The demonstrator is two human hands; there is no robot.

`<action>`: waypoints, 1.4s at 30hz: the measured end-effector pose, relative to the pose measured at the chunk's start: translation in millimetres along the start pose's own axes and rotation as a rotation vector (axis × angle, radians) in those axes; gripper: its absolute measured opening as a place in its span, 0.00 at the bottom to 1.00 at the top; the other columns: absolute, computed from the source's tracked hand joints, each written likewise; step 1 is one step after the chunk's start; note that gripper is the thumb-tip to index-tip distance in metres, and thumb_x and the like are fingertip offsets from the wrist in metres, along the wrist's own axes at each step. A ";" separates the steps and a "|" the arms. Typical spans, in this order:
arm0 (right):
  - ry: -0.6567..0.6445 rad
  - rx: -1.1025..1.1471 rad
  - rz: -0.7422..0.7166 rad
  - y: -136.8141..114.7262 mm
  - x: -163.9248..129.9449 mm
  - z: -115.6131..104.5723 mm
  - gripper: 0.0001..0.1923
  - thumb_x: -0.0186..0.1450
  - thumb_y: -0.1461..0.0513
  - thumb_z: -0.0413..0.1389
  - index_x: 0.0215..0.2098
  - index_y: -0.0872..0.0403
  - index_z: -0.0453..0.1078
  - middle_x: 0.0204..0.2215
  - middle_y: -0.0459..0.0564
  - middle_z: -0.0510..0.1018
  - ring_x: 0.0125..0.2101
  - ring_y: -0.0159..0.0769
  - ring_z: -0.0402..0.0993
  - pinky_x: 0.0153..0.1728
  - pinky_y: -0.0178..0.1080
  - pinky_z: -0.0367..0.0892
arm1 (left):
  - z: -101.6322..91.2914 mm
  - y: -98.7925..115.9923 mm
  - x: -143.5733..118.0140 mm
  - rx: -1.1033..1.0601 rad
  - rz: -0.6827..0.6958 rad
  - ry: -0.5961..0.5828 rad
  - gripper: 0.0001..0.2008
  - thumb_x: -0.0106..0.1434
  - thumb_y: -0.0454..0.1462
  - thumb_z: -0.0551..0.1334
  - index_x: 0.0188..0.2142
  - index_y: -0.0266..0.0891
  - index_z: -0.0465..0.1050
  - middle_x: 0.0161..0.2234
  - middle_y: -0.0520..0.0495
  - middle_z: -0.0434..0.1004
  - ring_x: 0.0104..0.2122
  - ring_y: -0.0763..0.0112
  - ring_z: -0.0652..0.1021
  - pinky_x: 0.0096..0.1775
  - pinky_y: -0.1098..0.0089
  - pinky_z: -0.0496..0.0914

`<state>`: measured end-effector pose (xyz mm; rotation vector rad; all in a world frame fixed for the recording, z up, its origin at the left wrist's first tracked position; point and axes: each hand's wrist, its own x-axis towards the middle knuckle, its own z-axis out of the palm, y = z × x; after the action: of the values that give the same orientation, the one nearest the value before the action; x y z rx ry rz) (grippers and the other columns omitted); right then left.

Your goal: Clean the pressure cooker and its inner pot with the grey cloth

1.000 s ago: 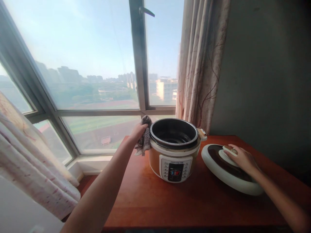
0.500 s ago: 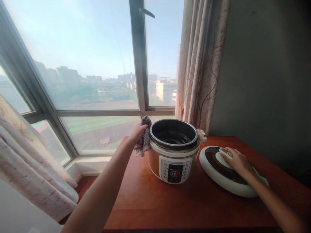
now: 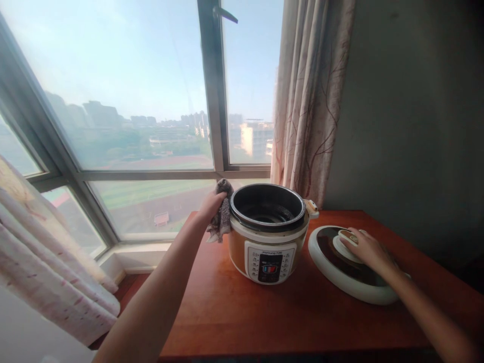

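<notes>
An electric pressure cooker [image 3: 242, 252] with a white-and-orange body stands uncovered on the table, its dark inner pot [image 3: 260, 204] showing at the top. Its front panel has a small display and rows of buttons. My left hand [image 3: 212, 205] is closed on a bunched grey-brown cloth [image 3: 224, 214] at the cooker's left rim. To the right, the cooker's round lid [image 3: 321, 262], white with a brown centre, lies on the table. My right hand [image 3: 368, 248] grips the raised handle in the lid's middle, covering part of it.
The reddish-brown wooden table [image 3: 242, 322] reaches to the window. Behind it is a large window [image 3: 147, 175] with a metal frame. Patterned curtains hang at the right [image 3: 306, 101] and the left [image 3: 49, 272]. A dark wall [image 3: 408, 111] rises on the right.
The view has shifted slightly, so everything sits a little further left. Both hands keep their holds on the cloth and the lid; the cooker has not visibly moved on the table.
</notes>
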<state>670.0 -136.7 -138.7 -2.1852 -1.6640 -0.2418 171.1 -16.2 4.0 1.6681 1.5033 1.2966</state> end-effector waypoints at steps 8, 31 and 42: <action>0.140 0.332 -0.173 -106.0 11.6 -103.9 0.23 0.66 0.48 0.49 0.49 0.52 0.74 0.36 0.52 0.82 0.37 0.45 0.78 0.40 0.43 0.68 | -0.6 3.1 -4.5 0.053 0.077 -0.008 0.13 0.53 0.44 0.57 0.29 0.37 0.73 0.30 0.44 0.78 0.35 0.57 0.77 0.38 0.63 0.70; 0.025 0.354 -0.076 -200.0 42.6 -102.0 0.10 0.57 0.59 0.55 0.34 0.50 0.78 0.30 0.52 0.82 0.36 0.44 0.77 0.33 0.37 0.66 | -0.4 62.3 -9.5 0.727 0.263 -0.174 0.12 0.46 0.38 0.65 0.33 0.42 0.78 0.27 0.45 0.77 0.30 0.57 0.77 0.32 0.67 0.65; 0.027 0.465 -0.039 -203.4 72.2 -86.9 0.08 0.53 0.61 0.55 0.25 0.55 0.77 0.19 0.45 0.74 0.23 0.32 0.66 0.23 0.33 0.54 | 5.8 51.0 18.7 0.680 0.235 -0.162 0.13 0.49 0.43 0.65 0.33 0.39 0.80 0.27 0.48 0.78 0.30 0.63 0.78 0.31 0.70 0.65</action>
<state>504.3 -61.4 6.2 -1.7955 -1.5599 0.0994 196.6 -8.9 51.7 2.3653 1.8064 0.7551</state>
